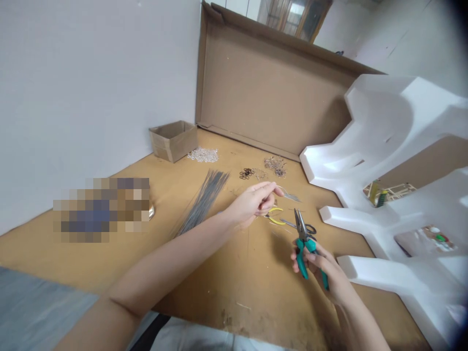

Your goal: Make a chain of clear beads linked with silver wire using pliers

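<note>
My right hand (325, 265) grips needle-nose pliers (302, 234) with teal handles, their jaws pointing up and slightly apart. My left hand (258, 199) is stretched over the middle of the table, thumb and forefinger pinched together. Whatever that pinch holds, if anything, is too small to make out. Just beyond its fingertips lies a small bunch of thin wire pieces (291, 196). Below it are yellow-handled pliers (277, 209), partly covered by the hand. Dark-handled scissors (310, 228) lie behind the jaws of the teal pliers.
Long grey wires (204, 202) lie left of centre on the brown table (219, 292). Farther back are a small cardboard box (171, 146), clear rings (204, 155), black loops (246, 173) and small metal pieces (276, 165). White foam packing (354, 270) borders the right; a large cardboard panel (274, 87) stands behind.
</note>
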The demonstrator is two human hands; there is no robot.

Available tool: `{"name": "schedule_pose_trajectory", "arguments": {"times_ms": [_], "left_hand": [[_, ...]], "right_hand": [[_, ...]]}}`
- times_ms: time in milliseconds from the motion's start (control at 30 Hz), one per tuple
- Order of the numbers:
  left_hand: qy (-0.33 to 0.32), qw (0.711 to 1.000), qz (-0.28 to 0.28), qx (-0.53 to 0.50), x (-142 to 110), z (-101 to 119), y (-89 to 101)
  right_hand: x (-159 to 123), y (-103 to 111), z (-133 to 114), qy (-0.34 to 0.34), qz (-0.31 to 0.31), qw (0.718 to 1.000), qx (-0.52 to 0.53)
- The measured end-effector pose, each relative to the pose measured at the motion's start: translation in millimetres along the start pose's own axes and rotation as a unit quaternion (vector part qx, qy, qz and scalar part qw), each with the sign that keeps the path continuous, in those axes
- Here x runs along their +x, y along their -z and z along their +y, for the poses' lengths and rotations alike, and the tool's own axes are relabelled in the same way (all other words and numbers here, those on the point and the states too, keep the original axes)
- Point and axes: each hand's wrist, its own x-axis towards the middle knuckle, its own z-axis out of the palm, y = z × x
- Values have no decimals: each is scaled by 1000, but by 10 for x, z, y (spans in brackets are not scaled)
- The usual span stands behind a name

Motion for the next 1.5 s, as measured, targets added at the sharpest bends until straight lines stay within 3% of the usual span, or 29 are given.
{"name": "schedule_pose_trajectory", "arguments": {"times_ms": [133,300,467,533,700,767,1000,1500], "left_hand": [[19,1000,-7,6,-1,-94,-48],[13,1000,12,7,2,-177,-81],[-95,985,145,9,41,-71,8],[-127,978,164,8,41,-30,18],[-34,997,40,65,-10,-54,-73],[-19,994,21,103,-28,-83,-108],[-28,989,34,142,-39,-104,-128],[-20,989,24,143,-26,-133,-111]], "right_hand": [[-3,-14,27,-5,-12,1000,-2],[-5,-89,48,13,-9,994,-107],[-36,-107,86,21,-16,985,-169],[-43,-88,108,12,-9,986,-167],[-31,-61,110,10,4,987,-161],[-34,-57,97,15,16,985,-172],[-73,-31,76,17,74,963,-259],[-56,-21,48,29,117,927,-356]]}}
